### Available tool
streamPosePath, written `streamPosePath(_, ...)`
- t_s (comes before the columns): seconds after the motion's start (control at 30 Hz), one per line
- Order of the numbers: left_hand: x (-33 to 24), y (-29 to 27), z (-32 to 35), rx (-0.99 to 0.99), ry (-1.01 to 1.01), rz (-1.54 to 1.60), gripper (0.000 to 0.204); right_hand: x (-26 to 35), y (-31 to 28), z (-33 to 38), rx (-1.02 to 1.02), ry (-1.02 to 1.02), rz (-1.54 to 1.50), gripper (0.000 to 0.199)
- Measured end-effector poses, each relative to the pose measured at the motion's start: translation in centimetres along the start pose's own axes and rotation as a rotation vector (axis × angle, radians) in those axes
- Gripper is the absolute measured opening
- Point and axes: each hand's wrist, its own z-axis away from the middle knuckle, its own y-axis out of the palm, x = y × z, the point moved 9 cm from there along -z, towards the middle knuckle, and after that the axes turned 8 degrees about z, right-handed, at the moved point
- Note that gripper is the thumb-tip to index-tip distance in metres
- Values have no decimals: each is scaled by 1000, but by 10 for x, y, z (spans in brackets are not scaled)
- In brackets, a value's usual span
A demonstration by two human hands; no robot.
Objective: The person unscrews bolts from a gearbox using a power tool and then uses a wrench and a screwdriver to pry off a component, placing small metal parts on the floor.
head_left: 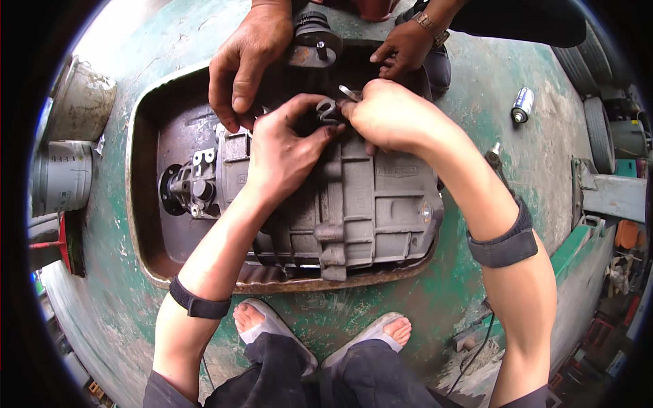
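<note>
Casing of ribbed grey cast metal (388, 204), dull and smudged, lies in a rust-rimmed metal tray (178, 127), nearest its right edge; open room shows leftward. Left hand (289, 146) pinches a hooked grey metal piece (326, 109); right hand (391, 117) is curled, grip unclear. Worn green floor (112, 211) surrounds.

Whitish glare upper left, dark bowed fisheye edges.
</note>
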Motion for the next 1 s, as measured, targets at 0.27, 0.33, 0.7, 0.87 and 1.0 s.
streamPosePath(0.27,-11,2,-3,15,92,-94,26,-25,17,-2,-30,127,-684,32)
streamPosePath(0.33,-10,3,-2,26,62,-64,26,-25,18,-1,-21,129,-705,32)
streamPosePath(0.7,-23,2,-4,11,164,-137,27,-14,14,-5,-33,144,-517,40)
streamPosePath(0.87,-13,3,-9,-24,18,-106,29,-20,18,-4,-125,133,-618,43)
streamPosePath(1.0,-10,3,-11,-3,-15,-146,32,-18,14,-7,-236,82,-462,34)
